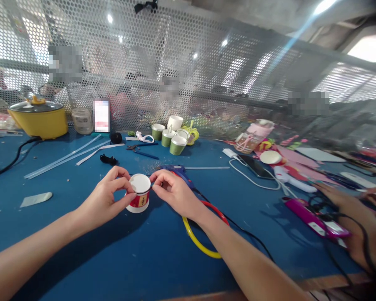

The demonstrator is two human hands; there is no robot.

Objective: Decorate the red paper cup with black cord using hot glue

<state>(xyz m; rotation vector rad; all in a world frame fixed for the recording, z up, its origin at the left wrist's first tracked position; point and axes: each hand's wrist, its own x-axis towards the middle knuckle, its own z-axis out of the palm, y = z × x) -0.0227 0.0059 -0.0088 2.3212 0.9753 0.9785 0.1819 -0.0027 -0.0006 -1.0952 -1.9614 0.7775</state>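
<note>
Both flanks of the red-and-white cup [141,202] are blocked by the left hand [108,194] and right hand [175,192]. Beyond it, passage is hindered by pliers [146,154] and glue gun [186,178]; to its right, by the yellow-and-red hoop [203,249]. Nearer than it, open blue tabletop [138,259] is left.

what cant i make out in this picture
All in the head view:
Red-and-white round cup: printed characters too small to read.
Bare right hand: whether it pinches the cup's thin dark band is too small to tell.
Blue plastic tool: partly hidden by that hand.
Yellow-and-red ring: partly hidden by the right forearm.
Upright white screen: pixelated.
</note>
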